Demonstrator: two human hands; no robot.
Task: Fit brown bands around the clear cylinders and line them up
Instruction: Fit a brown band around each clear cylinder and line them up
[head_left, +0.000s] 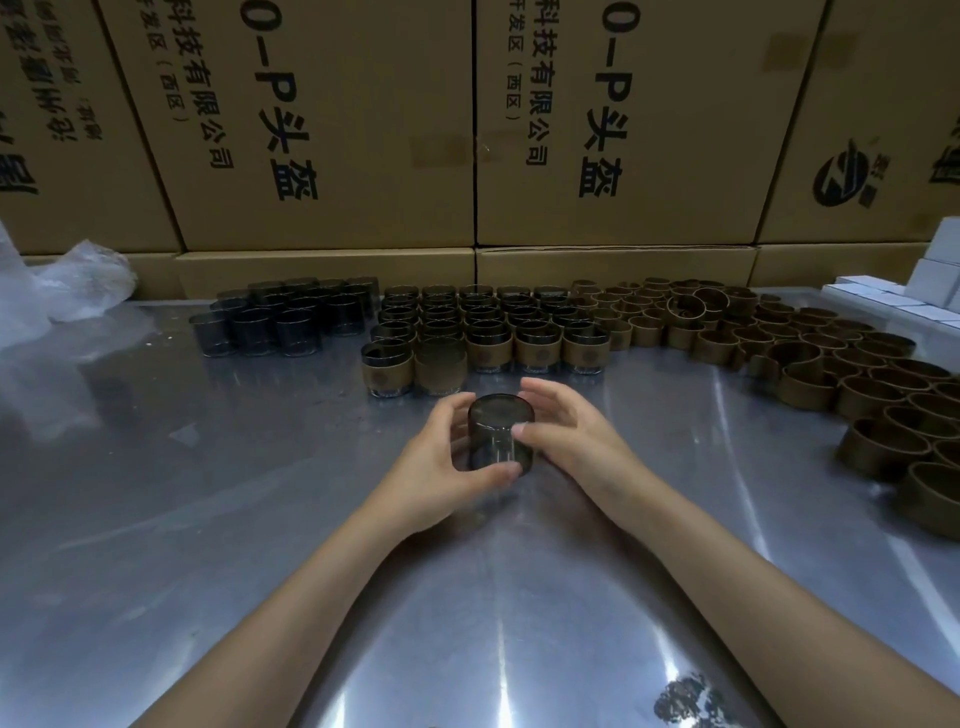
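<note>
Both hands meet at mid-table: the left hand (441, 457) curls round a bare cylinder (500, 435), thumb along its near base, and the right hand (561, 431) pinches its right side, fingers arched behind; whether the glass sits on the table (208, 519) or hangs just above it is hard to tell. Beyond, the banded cylinders (488, 332) stand in rows, five across the front row plus two nearer ones on the left; the far rows blur together and resist counting. Left of them a dark cluster of bare cylinders (280, 317), roughly a dozen, the back ones hidden. To the right the loose bands (779, 348) sweep in an arc to the frame's right edge, dozens, some cut off. Crumpled plastic (78, 286) far left, white boxes (914, 291) far right, cartons (467, 130) walling the far edge. Open steel spreads near and left of the hands
</note>
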